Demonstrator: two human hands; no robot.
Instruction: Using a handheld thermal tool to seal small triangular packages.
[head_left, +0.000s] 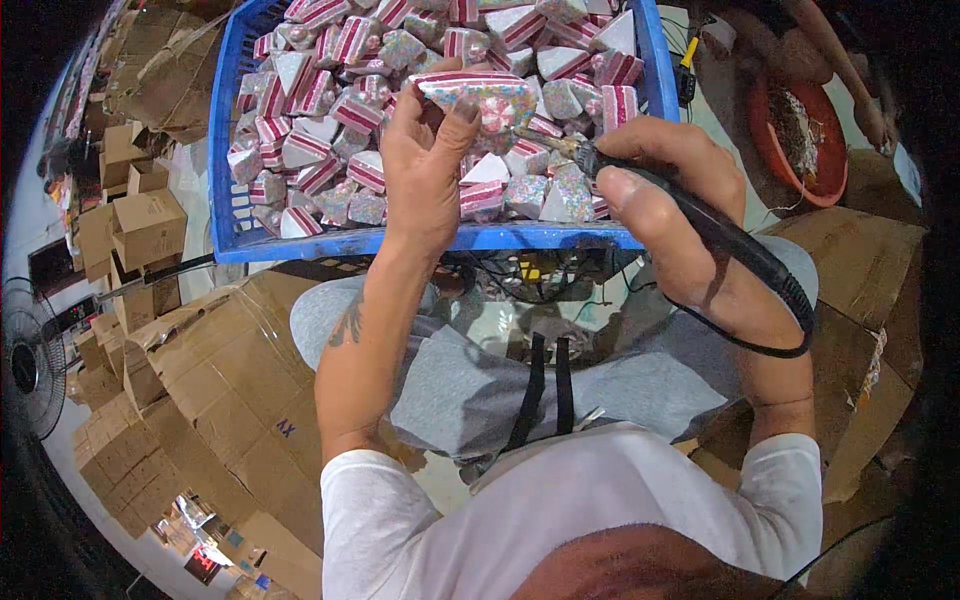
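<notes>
In my left hand is a toy cake slice with pink and white layers and a sprinkle-covered face, held up over the crate. Its fingers are closed on it, with the thumb on the near side. My right hand grips a black corded hand tool, shaped like a soldering iron. The tool's thin metal tip points left at the slice's lower right edge; whether it touches cannot be made out. Beneath both hands a blue plastic crate holds a heap of similar cake slices.
Flattened cardboard and small cardboard boxes lie to the left, near a fan. At right stand an orange-red basin and a yellow-and-black tool. Another person's arm reaches in there. Cables run below the crate.
</notes>
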